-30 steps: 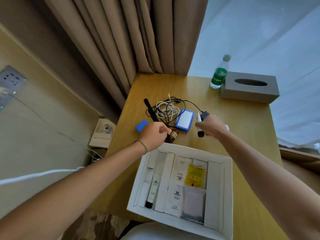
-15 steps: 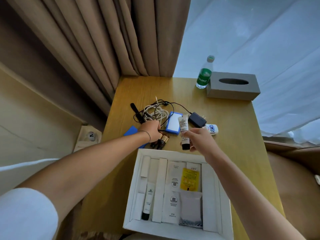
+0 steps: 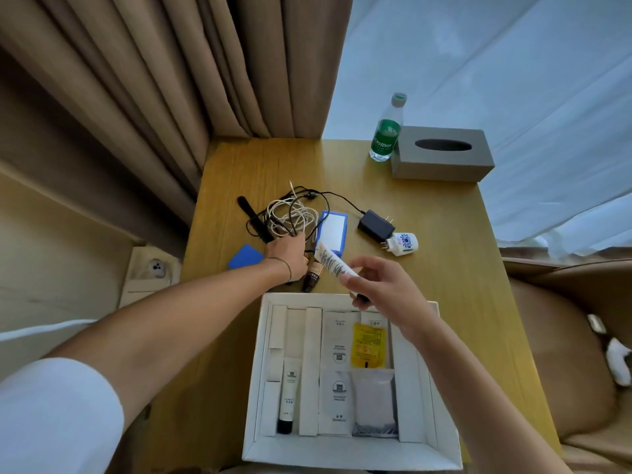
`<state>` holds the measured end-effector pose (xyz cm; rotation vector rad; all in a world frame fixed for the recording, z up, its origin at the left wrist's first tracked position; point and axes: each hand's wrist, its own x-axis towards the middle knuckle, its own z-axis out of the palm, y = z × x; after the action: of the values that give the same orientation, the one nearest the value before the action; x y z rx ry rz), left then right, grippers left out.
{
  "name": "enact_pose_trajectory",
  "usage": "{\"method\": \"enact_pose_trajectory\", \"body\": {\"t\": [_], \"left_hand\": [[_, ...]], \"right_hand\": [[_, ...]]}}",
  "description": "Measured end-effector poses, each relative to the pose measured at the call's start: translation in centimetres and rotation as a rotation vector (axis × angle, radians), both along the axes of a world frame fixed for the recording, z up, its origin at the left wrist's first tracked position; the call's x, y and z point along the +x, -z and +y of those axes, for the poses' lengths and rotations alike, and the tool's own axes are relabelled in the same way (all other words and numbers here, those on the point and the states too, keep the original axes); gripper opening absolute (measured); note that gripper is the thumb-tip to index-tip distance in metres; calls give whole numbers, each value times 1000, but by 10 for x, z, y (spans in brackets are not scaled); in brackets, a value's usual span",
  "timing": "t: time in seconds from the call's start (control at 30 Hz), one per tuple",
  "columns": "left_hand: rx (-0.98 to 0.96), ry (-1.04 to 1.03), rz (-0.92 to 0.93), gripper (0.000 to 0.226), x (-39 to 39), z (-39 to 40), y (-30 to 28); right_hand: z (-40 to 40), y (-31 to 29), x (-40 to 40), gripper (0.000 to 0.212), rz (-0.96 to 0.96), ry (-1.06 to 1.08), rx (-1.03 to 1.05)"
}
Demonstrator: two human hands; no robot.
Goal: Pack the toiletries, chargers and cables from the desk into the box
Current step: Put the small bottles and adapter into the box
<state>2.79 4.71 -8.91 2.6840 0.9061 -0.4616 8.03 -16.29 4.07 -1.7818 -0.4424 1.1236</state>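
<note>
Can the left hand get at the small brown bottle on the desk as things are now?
Probably yes. The left hand rests at the cables, and the brown bottle lies just beside it, ahead of the box. Nothing covers the bottle; the right hand with its tube is close but off to the side.

Wooden desk (image 3: 444, 295) — white box (image 3: 444, 436), tangled cables (image 3: 294, 213), black charger (image 3: 374, 225), water bottle (image 3: 385, 131), tissue box (image 3: 441, 165).

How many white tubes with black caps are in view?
2: one tube gripped in the right hand above the box; another tube lies in the box's left compartment. Others may be hidden.
</note>
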Motion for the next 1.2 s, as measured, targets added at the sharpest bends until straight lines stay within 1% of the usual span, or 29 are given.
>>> {"method": "enact_pose_trajectory", "body": {"t": [0.07,0.1,0.2,0.23,0.3,0.37,0.4,0.5,0.57,0.63,0.7,0.77,0.87,0.9,0.97,1.03,1.1,1.2], "left_hand": [[-25,-3,-11,27,-2,2,0],[-37,1,-16,25,-3,3,-1],[-40,36,-5,24,-7,5,-4],[-20,54,2,26,-8,4,-5],[42,88,6,35,-10,0,-6],[88,74,9,46,-10,-3,-5],[98,56,18,47,-9,-2,-6],[123,65,88,40,-8,3,-6],[121,82,93,32,-7,4,-7],[96,75,73,32,-8,2,-8],[52,50,18,35,-10,2,-13],[-34,9,-71,35,-16,5,-21],[-186,-139,-286,29,-30,11,-38],[-217,-201,-361,29,-35,12,-45],[-259,-304,-469,23,-47,13,-57],[-281,-387,-567,17,-59,12,-70],[-300,-439,-652,16,-73,8,-82],[-311,-475,-733,15,-96,-5,-98]], "right_hand": [[-3,0,-2,17,12,15,-6],[-5,0,-3,18,11,15,-1],[-8,0,-5,9,11,-2,19],[-8,-1,-5,5,8,-7,17],[-9,0,-7,6,2,-16,0],[-9,2,-10,7,1,-25,-19],[-9,4,-11,6,7,-25,-23],[-11,9,-13,7,27,-28,-34],[-12,11,-14,12,38,-48,-45],[-13,15,-19,16,36,-71,-47],[-14,20,-26,22,8,-81,-49],[-13,26,-35,26,-20,-92,-76],[-11,37,-49,14,-10,-152,-82],[-11,41,-55,16,-22,-169,-93],[-9,51,-67,30,-84,-184,-131],[-8,62,-78,38,-145,-205,-157],[-8,73,-86,39,-205,-236,-175],[-7,90,-94,38,-279,-267,-208]]}}
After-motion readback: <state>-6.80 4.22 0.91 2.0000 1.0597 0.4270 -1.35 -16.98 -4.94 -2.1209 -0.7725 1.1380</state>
